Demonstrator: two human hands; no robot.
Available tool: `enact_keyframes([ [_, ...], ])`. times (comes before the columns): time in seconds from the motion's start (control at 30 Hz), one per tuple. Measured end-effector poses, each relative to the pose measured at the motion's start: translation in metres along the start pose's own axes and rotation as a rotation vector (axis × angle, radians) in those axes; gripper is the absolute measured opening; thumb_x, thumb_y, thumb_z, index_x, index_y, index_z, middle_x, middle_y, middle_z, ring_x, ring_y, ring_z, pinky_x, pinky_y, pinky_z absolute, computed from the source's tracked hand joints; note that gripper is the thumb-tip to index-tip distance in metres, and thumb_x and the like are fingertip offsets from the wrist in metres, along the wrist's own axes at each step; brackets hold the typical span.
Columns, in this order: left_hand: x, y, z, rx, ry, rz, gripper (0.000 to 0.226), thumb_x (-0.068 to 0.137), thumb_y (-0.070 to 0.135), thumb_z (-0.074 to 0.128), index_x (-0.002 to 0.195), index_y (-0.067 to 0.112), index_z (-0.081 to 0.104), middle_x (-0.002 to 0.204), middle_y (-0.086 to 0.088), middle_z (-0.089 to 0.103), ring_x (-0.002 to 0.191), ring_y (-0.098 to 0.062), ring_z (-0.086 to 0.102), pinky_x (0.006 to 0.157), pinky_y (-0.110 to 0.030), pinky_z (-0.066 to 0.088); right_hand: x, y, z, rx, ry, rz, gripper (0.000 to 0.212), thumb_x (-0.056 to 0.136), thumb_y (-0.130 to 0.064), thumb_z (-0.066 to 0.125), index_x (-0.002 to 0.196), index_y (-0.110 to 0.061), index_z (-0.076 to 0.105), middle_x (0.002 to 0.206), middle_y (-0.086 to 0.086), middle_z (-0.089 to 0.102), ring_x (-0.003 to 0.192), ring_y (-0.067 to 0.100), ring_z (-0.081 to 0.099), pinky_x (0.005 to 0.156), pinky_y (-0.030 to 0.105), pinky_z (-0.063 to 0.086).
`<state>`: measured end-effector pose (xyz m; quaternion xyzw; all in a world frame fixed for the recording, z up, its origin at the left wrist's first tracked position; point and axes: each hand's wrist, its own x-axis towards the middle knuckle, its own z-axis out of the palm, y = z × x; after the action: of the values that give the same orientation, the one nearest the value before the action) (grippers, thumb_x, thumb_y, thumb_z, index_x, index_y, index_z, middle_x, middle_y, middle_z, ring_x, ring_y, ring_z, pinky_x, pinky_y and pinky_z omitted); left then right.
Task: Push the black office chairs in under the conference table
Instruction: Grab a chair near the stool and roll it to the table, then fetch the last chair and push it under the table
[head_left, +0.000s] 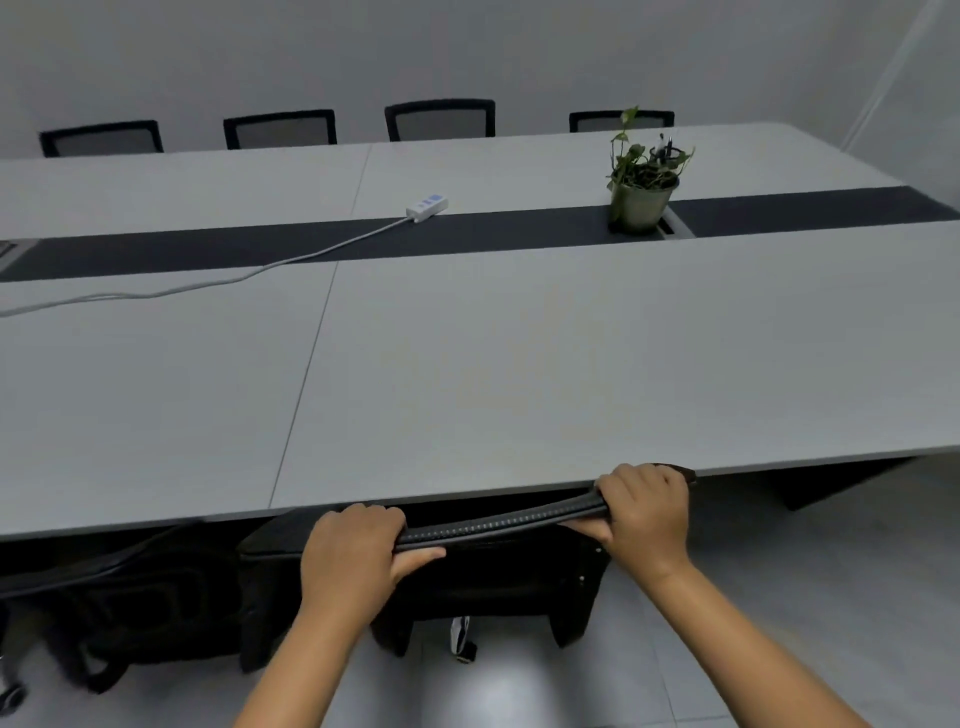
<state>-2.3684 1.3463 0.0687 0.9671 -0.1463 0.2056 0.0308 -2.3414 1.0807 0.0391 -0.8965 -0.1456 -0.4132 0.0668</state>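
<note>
A black office chair stands in front of me with its backrest top right at the near edge of the long grey conference table. My left hand grips the left part of the backrest's top rail. My right hand grips the right end of the same rail, close under the table edge. The chair's seat is hidden beneath the tabletop. A second black chair sits to the left, tucked partly under the table.
Several black chairs line the table's far side against the wall. On the table are a potted plant, a white power strip with a long cable, and a dark centre strip. Grey tiled floor lies around me.
</note>
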Motion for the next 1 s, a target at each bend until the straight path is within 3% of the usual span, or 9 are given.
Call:
enact_keyframes([
  [0.2,0.001,0.011,-0.008,-0.006,-0.067,-0.039,0.086,0.082,0.071,0.001,0.045,0.015,0.055,0.036,-0.001,0.051,0.033,-0.021,0.05,0.042,-0.023,0.024,-0.002,0.004,0.0,0.035,0.007,0.029,0.076,0.084,-0.068,0.024,0.047,-0.01,0.056,0.042,0.003,0.051,0.037,0.021,0.047,0.057,0.026,0.023],
  [0.33,-0.001,0.026,-0.017,0.006,-0.081,-0.099,0.088,0.085,0.067,0.001,0.065,0.016,0.07,0.048,0.0,0.063,0.043,-0.021,0.06,0.042,-0.03,0.043,-0.005,0.006,-0.005,0.05,-0.029,0.047,0.071,0.082,-0.068,0.032,0.049,-0.01,0.057,0.044,0.003,0.051,0.039,0.021,0.047,0.057,0.026,0.024],
  [0.47,-0.01,0.06,-0.022,-0.043,-0.187,-0.216,0.083,0.091,0.058,0.001,0.085,0.015,0.072,0.071,0.001,0.071,0.065,-0.021,0.068,0.079,-0.038,0.041,-0.008,0.009,-0.01,0.034,-0.158,0.069,0.053,0.059,-0.064,0.064,0.052,-0.012,0.058,0.046,0.0,0.053,0.042,0.02,0.05,0.059,0.027,0.025],
  [0.53,-0.012,0.077,-0.021,-0.092,-0.131,-0.209,0.066,0.092,0.051,0.019,0.088,0.012,0.071,0.078,-0.001,0.072,0.073,-0.022,0.069,0.089,-0.042,0.04,-0.005,0.007,-0.019,0.086,-0.272,0.107,0.047,0.05,-0.059,0.076,0.056,-0.014,0.062,0.051,-0.002,0.058,0.046,0.019,0.054,0.062,0.026,0.026],
  [0.6,-0.011,0.094,-0.021,-0.211,-0.041,-0.198,0.045,0.082,0.037,0.038,0.087,0.007,0.07,0.08,-0.005,0.072,0.075,-0.024,0.069,0.084,-0.043,0.049,-0.005,0.009,-0.03,0.212,-0.379,0.144,0.041,0.057,-0.049,0.079,0.072,-0.013,0.068,0.068,0.0,0.068,0.062,0.021,0.063,0.075,0.025,0.033],
  [0.67,-0.009,0.112,-0.022,-0.368,0.024,-0.175,0.039,0.078,0.03,0.041,0.087,0.004,0.069,0.081,-0.007,0.071,0.079,-0.019,0.064,0.081,-0.028,0.045,-0.013,0.014,-0.045,0.344,-0.411,0.189,0.037,0.066,-0.032,0.078,0.09,-0.007,0.069,0.093,0.009,0.071,0.085,0.027,0.067,0.088,0.036,0.044],
  [0.77,-0.014,0.141,-0.016,-0.578,0.068,-0.042,0.034,0.079,0.025,0.045,0.089,0.004,0.068,0.086,0.002,0.066,0.087,-0.007,0.05,0.083,-0.017,0.037,-0.05,0.023,-0.07,0.431,-0.365,0.381,0.038,0.069,-0.017,0.07,0.103,0.0,0.066,0.114,0.02,0.064,0.109,0.033,0.056,0.093,0.045,0.038],
  [0.87,-0.032,0.173,0.007,-0.804,-0.131,0.014,0.019,0.078,0.014,0.058,0.09,0.006,0.069,0.091,0.012,0.061,0.09,0.003,0.047,0.085,0.005,0.03,-0.116,0.031,-0.105,0.457,-0.422,0.737,0.042,0.085,-0.019,0.061,0.124,-0.006,0.053,0.139,0.01,0.043,0.128,0.026,0.04,0.102,0.027,0.028],
  [1.0,-0.069,0.232,0.048,-0.936,-0.813,0.106,0.02,0.083,0.004,0.061,0.103,0.009,0.064,0.1,-0.005,0.061,0.098,-0.006,0.059,0.081,-0.007,0.037,-0.222,0.005,-0.156,0.331,-0.553,1.155,0.052,0.093,-0.035,0.045,0.14,-0.024,0.027,0.152,-0.008,0.018,0.137,0.007,0.02,0.104,0.01,0.013],
])
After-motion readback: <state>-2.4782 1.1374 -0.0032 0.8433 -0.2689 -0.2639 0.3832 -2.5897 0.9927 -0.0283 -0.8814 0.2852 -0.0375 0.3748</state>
